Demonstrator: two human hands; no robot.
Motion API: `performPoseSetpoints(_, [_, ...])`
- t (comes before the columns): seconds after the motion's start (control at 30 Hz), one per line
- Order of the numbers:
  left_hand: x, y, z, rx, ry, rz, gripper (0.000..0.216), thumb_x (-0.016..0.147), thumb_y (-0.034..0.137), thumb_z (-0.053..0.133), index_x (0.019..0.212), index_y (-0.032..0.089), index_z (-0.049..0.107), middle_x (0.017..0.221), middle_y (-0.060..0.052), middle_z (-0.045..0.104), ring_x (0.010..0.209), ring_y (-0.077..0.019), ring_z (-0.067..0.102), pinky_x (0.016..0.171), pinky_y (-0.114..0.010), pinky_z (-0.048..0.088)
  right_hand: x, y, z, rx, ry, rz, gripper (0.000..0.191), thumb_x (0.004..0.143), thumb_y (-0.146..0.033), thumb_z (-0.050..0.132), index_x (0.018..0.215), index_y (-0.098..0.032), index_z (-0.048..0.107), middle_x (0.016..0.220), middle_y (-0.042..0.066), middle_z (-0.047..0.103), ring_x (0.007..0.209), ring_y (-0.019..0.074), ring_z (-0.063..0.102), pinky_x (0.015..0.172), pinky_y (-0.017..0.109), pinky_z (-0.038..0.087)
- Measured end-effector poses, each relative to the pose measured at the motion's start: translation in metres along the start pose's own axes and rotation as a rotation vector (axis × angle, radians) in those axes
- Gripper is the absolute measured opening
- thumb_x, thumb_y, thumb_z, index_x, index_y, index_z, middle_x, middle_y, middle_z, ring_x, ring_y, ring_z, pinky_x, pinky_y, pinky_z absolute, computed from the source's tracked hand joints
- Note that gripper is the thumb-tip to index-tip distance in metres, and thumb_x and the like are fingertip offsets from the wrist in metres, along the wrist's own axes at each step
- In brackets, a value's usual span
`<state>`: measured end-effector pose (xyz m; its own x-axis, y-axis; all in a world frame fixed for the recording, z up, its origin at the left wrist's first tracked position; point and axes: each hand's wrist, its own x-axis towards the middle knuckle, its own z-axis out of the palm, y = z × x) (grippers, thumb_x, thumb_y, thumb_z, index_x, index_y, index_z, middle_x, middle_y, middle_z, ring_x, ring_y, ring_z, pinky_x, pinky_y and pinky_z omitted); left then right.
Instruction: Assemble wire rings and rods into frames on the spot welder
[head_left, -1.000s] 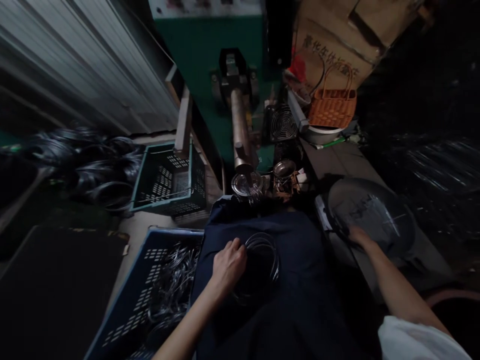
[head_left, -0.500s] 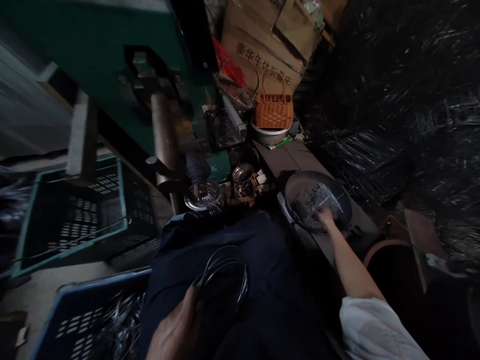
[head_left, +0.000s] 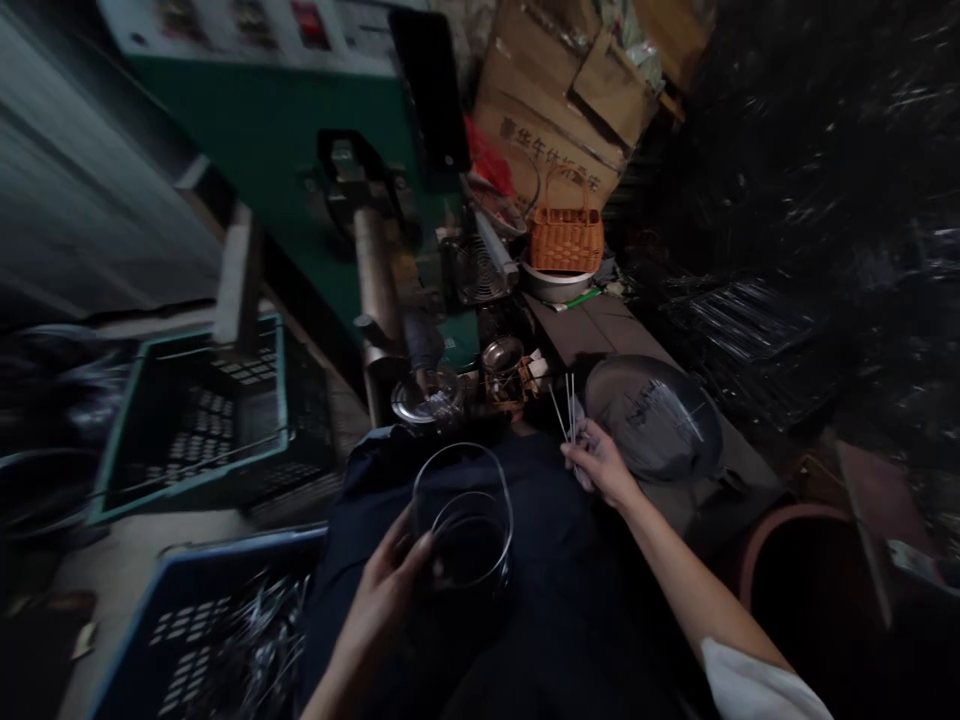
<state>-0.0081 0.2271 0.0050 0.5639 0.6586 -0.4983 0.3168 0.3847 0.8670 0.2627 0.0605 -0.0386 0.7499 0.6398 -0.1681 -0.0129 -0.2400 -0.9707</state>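
Ahead, past the hands — a Chinese-printed carton.

1. Black printed Chinese characters are running across the cardboard box. The first ones are reading 豪华午休, while the rest are passing behind the handle of the wicker basket and blurring too much to be sure.
2. A white control panel is sitting well left of the box, atop the green machine. It is carrying small labels and red markings, all too small to read.
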Motion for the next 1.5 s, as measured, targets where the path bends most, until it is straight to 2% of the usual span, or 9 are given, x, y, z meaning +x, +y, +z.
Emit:
performPoseSetpoints(0.1, [0.012, -0.005, 0.023, -0.236, -0.011, -0.055, 0.068, 0.069, 0.039, 0.076, 0.131, 0.025, 0.054, 0.088, -0.006, 0.07, 0.063, -0.0167, 0.066, 0.056, -0.027, 0.055, -0.027, -0.025, 0.042, 0.108, -0.232, -0.041, 0.028, 0.083, -0.045, 0.063, 0.09, -0.021, 0.052, 0.062, -0.005, 0.061, 0.033, 0.0074, 0.047, 0.033, 0.018, 0.036])
performPoseSetpoints(0.2, [0.026, -0.019, 0.027, -0.429, -0.044, -0.078, 0.078, 0.062, 0.034, 0.083, 0.133, 0.024, 0.05, 0.089, -0.004, 0.067, 0.06, -0.0142, 0.063, 0.053, -0.025, 0.053, -0.044, -0.039, 0.065, -0.043, -0.459, -0.203, 0.024, 0.086, -0.04, 0.062, 0.101, -0.02, 0.062, 0.087, 0.005, 0.071, 0.069, 0.018, 0.07, 0.064, 0.03, 0.057])
performPoseSetpoints(0.27, [0.032, -0.028, 0.025, -0.499, -0.081, -0.065, 0.083, 0.062, 0.034, 0.084, 0.136, 0.025, 0.047, 0.094, -0.005, 0.066, 0.062, -0.0139, 0.063, 0.053, -0.026, 0.053, -0.046, -0.038, 0.074, -0.225, -0.595, -0.377, 0.035, 0.084, -0.034, 0.066, 0.118, -0.024, 0.062, 0.113, 0.007, 0.069, 0.102, 0.0234, 0.067, 0.091, 0.038, 0.054])
performPoseSetpoints(0.37, [0.035, -0.036, 0.022, -0.561, -0.125, -0.031, 0.079, 0.067, 0.035, 0.082, 0.137, 0.028, 0.045, 0.092, -0.003, 0.063, 0.063, -0.0126, 0.062, 0.055, -0.026, 0.054, -0.045, -0.027, 0.085, -0.425, -0.697, -0.588, 0.057, 0.085, -0.026, 0.065, 0.139, -0.029, 0.047, 0.134, 0.005, 0.057, 0.122, 0.0229, 0.055, 0.105, 0.039, 0.046])
performPoseSetpoints(0.47, [0.034, -0.036, 0.021, -0.596, -0.153, -0.021, 0.077, 0.069, 0.034, 0.081, 0.138, 0.028, 0.045, 0.085, -0.001, 0.061, 0.062, -0.0129, 0.062, 0.055, -0.026, 0.054, -0.044, -0.021, 0.092, -0.541, -0.712, -0.672, 0.06, 0.088, -0.021, 0.06, 0.144, -0.029, 0.041, 0.138, 0.005, 0.054, 0.124, 0.0209, 0.054, 0.104, 0.036, 0.047])
performPoseSetpoints(0.7, [0.034, -0.026, 0.019, -0.6, -0.176, 0.025, 0.067, 0.07, 0.035, 0.08, 0.131, 0.024, 0.054, 0.093, -0.004, 0.062, 0.066, -0.013, 0.062, 0.055, -0.024, 0.053, -0.046, -0.035, 0.094, -0.686, -0.666, -0.784, 0.061, 0.088, -0.022, 0.058, 0.145, -0.031, 0.038, 0.134, 0.006, 0.057, 0.122, 0.0204, 0.056, 0.099, 0.036, 0.051])
performPoseSetpoints(0.9, [0.036, -0.019, 0.021, -0.573, -0.161, 0.051, 0.067, 0.068, 0.034, 0.08, 0.129, 0.023, 0.055, 0.086, -0.002, 0.06, 0.066, -0.0142, 0.061, 0.056, -0.026, 0.054, -0.047, -0.038, 0.093, -0.775, -0.607, -0.841, 0.055, 0.09, -0.023, 0.056, 0.142, -0.027, 0.043, 0.132, 0.008, 0.059, 0.119, 0.022, 0.058, 0.095, 0.037, 0.054])
performPoseSetpoints(1.17, [0.034, -0.015, 0.027, -0.579, -0.146, 0.052, 0.067, 0.068, 0.033, 0.08, 0.129, 0.02, 0.054, 0.085, -0.002, 0.058, 0.064, -0.0133, 0.059, 0.054, -0.027, 0.054, -0.046, -0.035, 0.087, -0.802, -0.557, -0.952, 0.051, 0.089, -0.017, 0.055, 0.139, -0.022, 0.045, 0.131, 0.008, 0.06, 0.12, 0.0199, 0.057, 0.097, 0.033, 0.053])
performPoseSetpoints(1.5, [0.039, -0.01, 0.03, -0.554, -0.186, 0.141, 0.057, 0.076, 0.03, 0.074, 0.129, 0.023, 0.053, 0.084, 0.0, 0.053, 0.066, -0.0128, 0.059, 0.054, -0.025, 0.055, -0.037, -0.046, 0.087, -0.801, -0.53, -0.952, 0.045, 0.087, -0.017, 0.057, 0.132, -0.021, 0.052, 0.128, 0.007, 0.062, 0.115, 0.0197, 0.061, 0.094, 0.032, 0.054])
